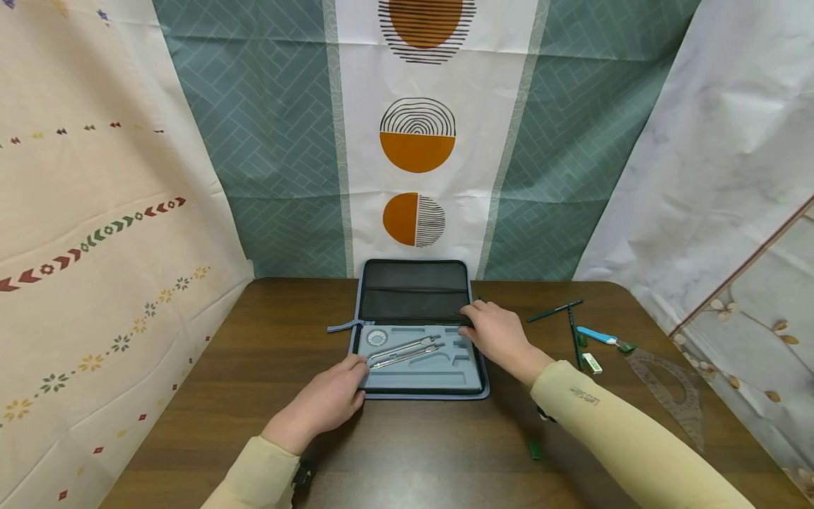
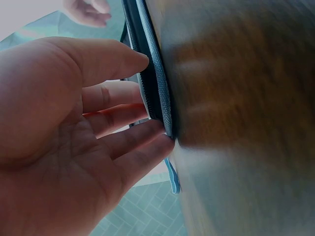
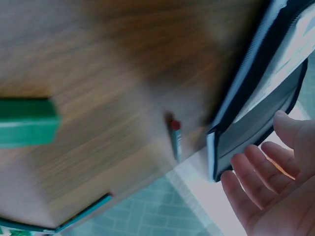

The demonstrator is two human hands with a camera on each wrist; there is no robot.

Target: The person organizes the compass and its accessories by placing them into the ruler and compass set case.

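Observation:
An open zip case (image 1: pixel 420 393) with a grey moulded tray lies on the table, its dark lid raised at the back. Two silver compass-like drawing instruments (image 1: pixel 403 353) and a small round dial-like piece (image 1: pixel 376 338) lie in the tray. My left hand (image 1: pixel 331 396) touches the case's front left corner; thumb and fingertips rest along the zipped rim (image 2: pixel 156 73) in the left wrist view. My right hand (image 1: pixel 501 336) is over the case's right side near the hinge. Its fingers (image 3: pixel 258 177) are loosely bent, and nothing shows in them.
Right of the case lie dark green pencils (image 1: pixel 555 311), a blue-handled cutter (image 1: pixel 596 335), an eraser (image 1: pixel 592 363) and a clear protractor set square (image 1: pixel 668 392). A small green block (image 1: pixel 534 449) lies nearer the front. Another pencil (image 3: pixel 176 137) is beside the case. Curtains hang behind.

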